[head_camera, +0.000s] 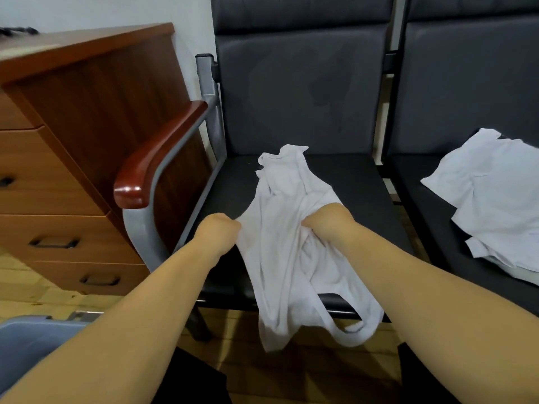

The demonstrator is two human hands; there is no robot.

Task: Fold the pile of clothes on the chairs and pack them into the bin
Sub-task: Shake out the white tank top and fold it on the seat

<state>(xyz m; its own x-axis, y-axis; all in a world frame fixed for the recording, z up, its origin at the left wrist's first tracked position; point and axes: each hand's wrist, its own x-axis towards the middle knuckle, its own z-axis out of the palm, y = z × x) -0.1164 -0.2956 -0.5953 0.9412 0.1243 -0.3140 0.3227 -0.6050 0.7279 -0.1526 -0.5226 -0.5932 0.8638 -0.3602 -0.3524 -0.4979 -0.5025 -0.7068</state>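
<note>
At the lower left a grey bin shows only one corner, cut off by the frame and the left forearm. Both hands are fists seen from behind: the left hand grips the edge of a white shirt, the right hand bunches its middle, fingers buried in cloth. The shirt trails across the chair seat and hangs over its front edge. Beyond, more white clothes lie on the next chair, partly out of frame.
</note>
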